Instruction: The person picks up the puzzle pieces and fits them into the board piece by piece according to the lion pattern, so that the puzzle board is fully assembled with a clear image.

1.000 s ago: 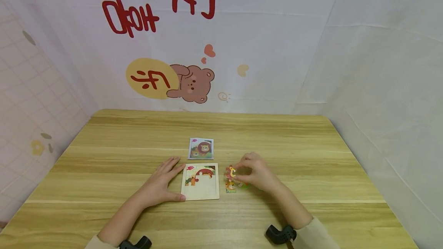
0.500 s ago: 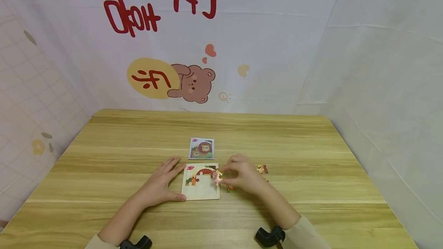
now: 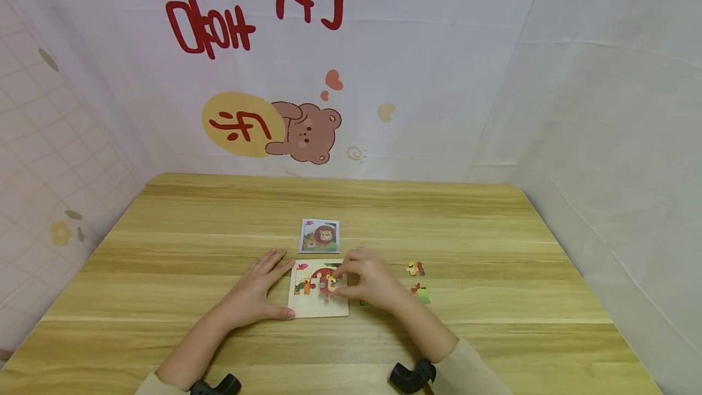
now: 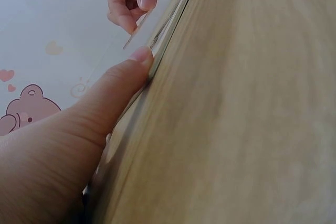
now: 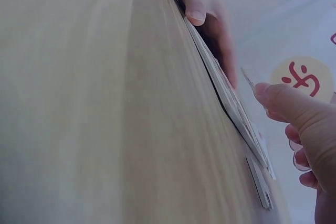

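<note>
A square wooden jigsaw board [image 3: 312,309] lies on the table, with joined pieces of a lion picture along its upper part. My left hand [image 3: 249,297] rests at its left side, fingers spread and fairly straight, the thumb touching the lower left corner. Between thumb and fingertips, my right hand [image 3: 368,279] pinches a jigsaw piece [image 3: 329,285] with part of a lion's face. That piece overlaps the middle of the board in the head view; in the right wrist view the jigsaw piece [image 5: 248,80] is tilted and raised above the board [image 5: 220,87].
Behind the board lies a small lion picture card [image 3: 319,236]. To the right are a yellow-and-red jigsaw piece [image 3: 415,269] and a green-and-red one [image 3: 421,294]. Another loose piece [image 3: 364,303] is mostly hidden under my right hand. A printed cloth [image 3: 428,78] hangs behind the table.
My right hand has carried the pinched jigsaw piece leftward from the loose pieces to over the board, uncovering pieces at the right. My left hand has stayed in place.
</note>
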A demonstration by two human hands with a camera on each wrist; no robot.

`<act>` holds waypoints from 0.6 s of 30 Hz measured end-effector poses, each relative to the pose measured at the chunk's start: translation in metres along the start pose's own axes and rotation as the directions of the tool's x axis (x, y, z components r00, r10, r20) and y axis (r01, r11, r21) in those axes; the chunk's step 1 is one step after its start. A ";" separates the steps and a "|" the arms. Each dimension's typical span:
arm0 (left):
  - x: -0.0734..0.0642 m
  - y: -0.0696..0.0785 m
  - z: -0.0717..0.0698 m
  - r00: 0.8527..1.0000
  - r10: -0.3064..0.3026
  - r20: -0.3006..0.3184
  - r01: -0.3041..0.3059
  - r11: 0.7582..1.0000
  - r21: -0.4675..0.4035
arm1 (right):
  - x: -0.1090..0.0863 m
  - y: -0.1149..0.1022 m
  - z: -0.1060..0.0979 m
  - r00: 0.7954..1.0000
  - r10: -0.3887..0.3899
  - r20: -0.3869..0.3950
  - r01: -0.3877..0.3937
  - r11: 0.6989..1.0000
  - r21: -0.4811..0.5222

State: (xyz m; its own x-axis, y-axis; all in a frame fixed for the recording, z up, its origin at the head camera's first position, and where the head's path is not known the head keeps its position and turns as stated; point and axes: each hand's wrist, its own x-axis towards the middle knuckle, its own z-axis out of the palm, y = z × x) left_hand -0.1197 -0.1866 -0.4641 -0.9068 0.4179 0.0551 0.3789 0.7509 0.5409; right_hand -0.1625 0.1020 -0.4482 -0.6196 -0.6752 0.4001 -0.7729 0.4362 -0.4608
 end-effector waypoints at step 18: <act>0.000 0.001 0.001 1.000 0.022 -0.019 -0.022 1.000 0.007 | 0.010 -0.003 0.015 0.999 0.030 0.038 -0.029 0.999 -0.013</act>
State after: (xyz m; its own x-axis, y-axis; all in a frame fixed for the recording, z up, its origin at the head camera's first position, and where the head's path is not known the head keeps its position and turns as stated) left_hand -0.1192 -0.1858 -0.4642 -0.9014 0.4251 0.0827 0.4003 0.7450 0.5335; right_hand -0.1644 0.0848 -0.4544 -0.6368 -0.6842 0.3555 -0.7560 0.4635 -0.4622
